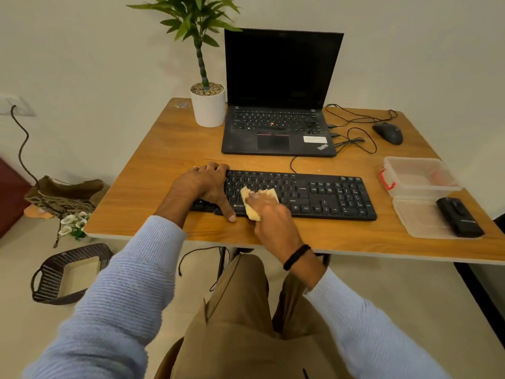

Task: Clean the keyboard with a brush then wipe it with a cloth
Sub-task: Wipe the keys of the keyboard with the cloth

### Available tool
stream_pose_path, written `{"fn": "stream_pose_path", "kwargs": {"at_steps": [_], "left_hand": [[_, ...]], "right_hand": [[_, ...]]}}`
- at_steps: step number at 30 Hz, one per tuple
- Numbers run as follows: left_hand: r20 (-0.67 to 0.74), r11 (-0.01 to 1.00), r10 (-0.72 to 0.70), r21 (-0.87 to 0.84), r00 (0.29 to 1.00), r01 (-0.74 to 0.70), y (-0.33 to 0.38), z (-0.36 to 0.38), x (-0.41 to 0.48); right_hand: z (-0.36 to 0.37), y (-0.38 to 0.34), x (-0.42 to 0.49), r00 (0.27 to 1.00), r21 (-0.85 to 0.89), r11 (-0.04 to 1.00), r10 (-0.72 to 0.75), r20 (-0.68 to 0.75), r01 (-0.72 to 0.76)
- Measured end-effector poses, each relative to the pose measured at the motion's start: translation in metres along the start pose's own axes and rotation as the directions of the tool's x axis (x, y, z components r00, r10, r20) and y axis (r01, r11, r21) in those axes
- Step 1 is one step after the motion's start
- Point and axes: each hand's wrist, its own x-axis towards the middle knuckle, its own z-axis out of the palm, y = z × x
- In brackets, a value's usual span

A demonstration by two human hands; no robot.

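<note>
**Fig. Wiping stage.** My right hand point(269, 214) forms the working grip. Its fingers and thumb are bunched round a crumpled yellow cloth point(250, 207), pinching it into a pad. The pad is pressed onto the letter keys just left of the middle of the black keyboard point(328, 195). Loose corners of cloth show beyond my fingers and at the near edge.

My left hand point(207, 184) forms the bracing grip. Its fingers curl over the far edge at the keyboard's left end and the thumb lies against the near edge, so the board is clamped between them.

The keyboard lies flat on the wooden bench point(164, 160), roughly parallel to its near edge. Its cable runs back toward the open laptop point(278, 127) behind it.

To the right, well apart from both hands, a clear plastic box point(418, 173) and its lid point(420, 220) sit near the bench edge. A black object point(459, 217) lies on the lid. I take it to be the brush, though I cannot be sure. If so, brushing is done and the wipe is the step in hand.

To do the wipe well, I judge the following:
- Flatten the pad rather than ball it, so that it bridges the key tops.
- Stroke along the rows toward the number pad, which lies beyond my hand.
- Press lightly, so the keys do not rock or snag the cloth.
- Clamp the left end firmly, so the board does not skid.
- Refold to a fresh face when one side is soiled.
- Finish along the frame and edges.
</note>
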Motion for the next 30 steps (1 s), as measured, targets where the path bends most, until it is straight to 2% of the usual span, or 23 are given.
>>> {"fn": "stream_pose_path", "kwargs": {"at_steps": [1,4,5,8,9,12,13,16,17,20,21,23,24,25,27,30], "left_hand": [[-0.003,1.0,0.001,0.001,1.0,-0.001,0.0,0.0,0.0],[-0.005,1.0,-0.009,-0.015,1.0,0.009,0.0,0.0,-0.001],[-0.007,1.0,-0.013,-0.018,1.0,0.013,0.0,0.0,-0.002],[0.006,1.0,-0.02,-0.014,1.0,0.02,0.002,-0.001,-0.003],[0.004,1.0,-0.021,-0.014,1.0,0.021,0.003,0.0,-0.003],[0.007,0.999,-0.028,-0.03,1.0,0.028,0.001,-0.001,-0.002],[0.008,0.999,-0.03,-0.034,1.0,0.03,0.0,-0.001,-0.001],[0.02,0.999,-0.039,-0.02,0.999,0.039,0.002,-0.001,-0.001],[0.019,0.999,-0.038,-0.015,0.999,0.038,0.002,-0.001,-0.001],[0.009,0.999,-0.034,-0.023,0.999,0.035,0.002,-0.001,-0.002],[0.008,0.999,-0.034,-0.024,0.999,0.034,0.003,-0.001,-0.003],[0.01,0.999,-0.032,-0.01,0.999,0.032,0.004,-0.002,-0.003],[0.007,1.0,-0.021,0.005,1.0,0.021,0.006,-0.003,-0.002],[-0.003,1.0,-0.002,0.013,1.0,0.002,0.007,-0.003,-0.001],[-0.035,0.999,0.052,0.002,0.998,-0.052,0.007,0.001,0.001],[-0.09,0.991,0.135,0.005,0.987,-0.135,0.013,0.015,0.006]], "right_hand": [[-0.002,0.006,-0.002,1.0,-0.002,1.0,0.006,-0.014,-0.006],[-0.007,0.02,0.001,0.97,0.014,0.983,0.183,-0.157,-0.183],[-0.005,0.015,-0.001,0.975,0.007,0.985,0.171,-0.143,-0.172],[0.003,0.001,-0.02,0.999,-0.001,1.0,-0.017,-0.038,0.017],[0.001,0.004,-0.022,0.999,0.009,1.0,-0.012,-0.042,0.012],[-0.006,0.02,-0.011,0.963,0.058,0.978,0.208,-0.173,-0.201],[-0.005,0.015,-0.01,0.968,0.041,0.982,0.19,-0.163,-0.186],[0.003,-0.001,-0.025,0.998,-0.002,0.999,-0.048,-0.038,0.048],[0.001,0.002,-0.028,0.998,0.017,0.999,-0.051,-0.033,0.052],[-0.008,0.024,-0.02,0.962,0.036,0.98,0.2,-0.185,-0.196],[-0.009,0.023,-0.019,0.95,0.022,0.974,0.226,-0.218,-0.226],[-0.004,0.009,-0.026,0.981,-0.036,0.993,0.103,-0.164,-0.111],[-0.001,0.005,-0.033,0.99,-0.015,0.999,0.041,-0.131,-0.044],[-0.003,0.004,-0.039,0.992,0.048,0.998,0.042,-0.115,-0.037],[-0.015,0.012,-0.046,0.973,0.169,0.978,0.148,-0.176,-0.118],[-0.033,0.034,-0.042,0.851,0.195,0.931,0.361,-0.382,-0.308]]}}
